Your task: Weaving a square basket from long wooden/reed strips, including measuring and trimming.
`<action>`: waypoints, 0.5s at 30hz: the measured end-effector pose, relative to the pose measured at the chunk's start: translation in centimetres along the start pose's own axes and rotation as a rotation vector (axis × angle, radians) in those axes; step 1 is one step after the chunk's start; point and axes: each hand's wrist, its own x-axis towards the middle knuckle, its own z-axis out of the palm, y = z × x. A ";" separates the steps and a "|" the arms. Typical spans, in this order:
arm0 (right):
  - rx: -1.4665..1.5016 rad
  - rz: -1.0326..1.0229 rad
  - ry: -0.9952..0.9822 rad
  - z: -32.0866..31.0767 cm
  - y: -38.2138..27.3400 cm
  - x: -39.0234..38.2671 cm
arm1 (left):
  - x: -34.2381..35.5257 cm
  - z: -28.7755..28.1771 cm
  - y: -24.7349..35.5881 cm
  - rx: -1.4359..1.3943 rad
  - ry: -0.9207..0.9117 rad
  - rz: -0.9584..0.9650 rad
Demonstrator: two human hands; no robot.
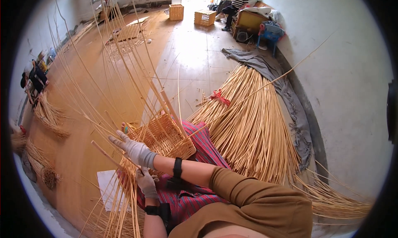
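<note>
A half-woven wicker basket point(159, 134) rests tilted on my lap, over a red-and-grey striped cloth point(203, 140). Tall thin willow rods rise from its sides, and thicker stakes point(173, 113) stand at its corner. My right hand point(134, 149), in a pale glove, reaches across to the basket's left side, its fingers stretched out along the rods there. Below it, my left hand point(146, 183), also gloved, is closed at the basket's near left edge around rods; its fingertips are partly hidden. Rod ends point(122, 209) hang down beside the left wrist.
A large bundle of peeled rods point(253, 126) tied with a red strip point(219, 98) lies to the right, beside a grey cloth point(286, 97). Smaller bundles point(49, 113) lie at the left. Finished baskets point(205, 18) and seated people point(238, 2) are at the back. White paper point(108, 188) lies nearby.
</note>
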 end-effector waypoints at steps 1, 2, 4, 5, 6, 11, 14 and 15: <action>0.091 -0.062 0.042 0.1 0.5 -0.3 | -0.2 0.2 0.3 -0.002 0.005 -0.005; 0.112 -0.115 0.131 0.2 0.9 -0.7 | -0.5 0.3 0.5 -0.037 0.003 -0.004; 0.146 -0.083 0.180 0.2 1.8 -2.0 | -0.6 0.3 0.8 -0.031 -0.026 -0.004; 0.163 -0.141 0.265 0.2 2.0 -2.4 | -0.5 0.2 0.9 -0.065 -0.040 -0.016; 0.416 -0.227 0.356 -0.1 2.3 -3.1 | -0.3 0.2 0.8 -0.150 -0.079 -0.023; 0.464 0.015 0.476 -0.2 2.5 -8.9 | 0.5 -0.7 -0.5 0.303 -0.026 0.064; 0.273 -0.015 0.693 0.1 4.5 -14.3 | -0.1 -0.3 -0.3 0.123 -0.015 -0.006; 0.292 -0.032 0.725 0.4 5.5 -15.0 | -0.5 -0.1 -0.2 -0.051 -0.046 -0.004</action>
